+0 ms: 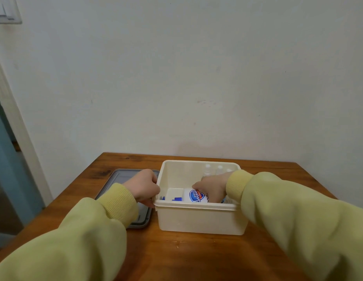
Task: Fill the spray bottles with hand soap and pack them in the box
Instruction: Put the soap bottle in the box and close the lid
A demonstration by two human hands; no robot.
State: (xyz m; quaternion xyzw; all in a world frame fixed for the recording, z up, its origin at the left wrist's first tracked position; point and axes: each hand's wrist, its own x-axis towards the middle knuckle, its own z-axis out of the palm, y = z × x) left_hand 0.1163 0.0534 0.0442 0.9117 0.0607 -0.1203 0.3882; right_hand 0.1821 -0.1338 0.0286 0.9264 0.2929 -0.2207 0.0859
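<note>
1. Gripping the left wall of the cream box (pixel 201 222), the left hand (pixel 145 184) has its fingers curled over the rim and the thumb low on the outside.
2. The right hand (pixel 212 186) reaches down inside the box and holds the hand soap bottle (pixel 193 196). The thumb lies on the upper side of the bottle, and the other fingers are hidden behind it.
3. The hand soap bottle is white with a blue label. It lies on its side, low in the near part of the box, with its blue pump (pixel 177 199) pointing to the left.
4. The clear spray bottles (pixel 219 170) stand upright in the far right corner of the box, just behind the right hand.
5. The box stands on a wooden table (pixel 196 256). A grey tray (pixel 124 176) lies flat just beside the box on its left, partly under the left hand and its yellow-green sleeve (pixel 115 201).
</note>
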